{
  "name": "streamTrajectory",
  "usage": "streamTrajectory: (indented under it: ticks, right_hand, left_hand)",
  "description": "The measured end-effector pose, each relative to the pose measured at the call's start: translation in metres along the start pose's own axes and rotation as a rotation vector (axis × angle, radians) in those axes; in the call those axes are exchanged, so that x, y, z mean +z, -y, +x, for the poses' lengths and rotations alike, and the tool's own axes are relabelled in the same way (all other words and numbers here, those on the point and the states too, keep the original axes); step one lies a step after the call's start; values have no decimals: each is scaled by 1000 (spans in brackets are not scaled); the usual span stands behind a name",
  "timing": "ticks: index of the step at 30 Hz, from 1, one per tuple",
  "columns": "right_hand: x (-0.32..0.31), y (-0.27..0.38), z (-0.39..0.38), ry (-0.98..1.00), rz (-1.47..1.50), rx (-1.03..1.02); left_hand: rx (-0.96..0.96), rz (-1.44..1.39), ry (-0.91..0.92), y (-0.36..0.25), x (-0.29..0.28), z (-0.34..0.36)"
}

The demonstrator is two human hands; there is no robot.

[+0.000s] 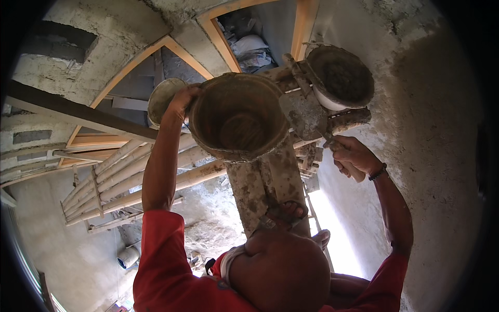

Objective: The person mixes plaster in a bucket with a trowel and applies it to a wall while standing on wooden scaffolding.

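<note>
My left hand (183, 101) is closed on the left rim of a large, mud-stained round bucket (238, 154), tilted so that its inside shows. The bucket's bottom looks dark, with little visible in it. In my right hand (357, 160) is the handle of a trowel (305, 115), its flat blade coated in grey mortar. The blade lies just right of the large bucket and below a second bucket (328, 101), which holds dark grey mortar. Partly hidden behind my left hand stands a smaller pale bucket (158, 104).
Below me are mortar-spattered planks (248, 190), with my foot (291, 210) on them. Bamboo poles (132, 174) run off to the left. A plastered wall (416, 171) rises at the right. Wooden window frames (214, 32) and a dark beam (78, 113) are at the far side.
</note>
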State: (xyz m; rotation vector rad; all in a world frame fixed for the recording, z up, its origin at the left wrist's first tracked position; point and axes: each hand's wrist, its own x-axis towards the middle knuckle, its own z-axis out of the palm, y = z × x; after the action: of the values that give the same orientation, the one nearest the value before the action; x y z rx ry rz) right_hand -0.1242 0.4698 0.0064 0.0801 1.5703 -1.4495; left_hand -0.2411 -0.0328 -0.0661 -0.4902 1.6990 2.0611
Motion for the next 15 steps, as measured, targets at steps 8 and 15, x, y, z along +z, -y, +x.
streamTrajectory:
  ticks: [8, 15]
  right_hand:
    - [21, -15, -4, 97, 208, 16]
    - [40, -9, -4, 223, 359, 29]
  left_hand:
    - [-209, -85, -54, 13, -31, 19]
    - [-246, -79, -111, -8, -5, 12]
